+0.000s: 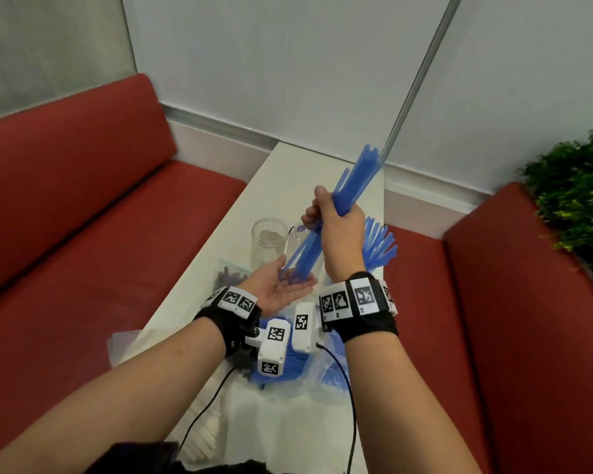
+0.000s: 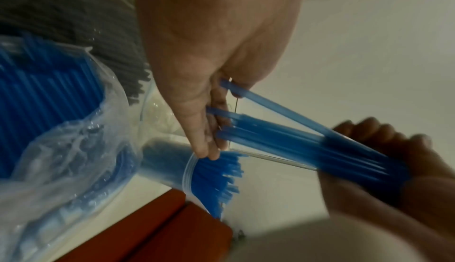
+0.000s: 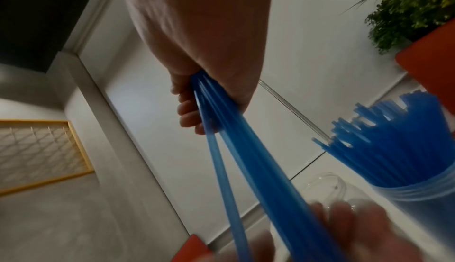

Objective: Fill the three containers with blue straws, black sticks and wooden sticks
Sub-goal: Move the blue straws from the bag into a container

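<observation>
Right hand [image 1: 339,230] grips a straw bundle [image 1: 353,179]; the flat left palm [image 1: 281,285] takes its ends. Tap them level, then lower into the far jar [image 1: 269,239].

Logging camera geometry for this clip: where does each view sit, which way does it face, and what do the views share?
Head: on the person's head, looking down at the table; both forearms, the left hand and the right hand show.
Left wrist: along the left palm at the straw ends.
Right wrist: along the right fist gripping the straws, towards the wall.
Shared: all three show the held blue straws and the straw-filled container.
</observation>
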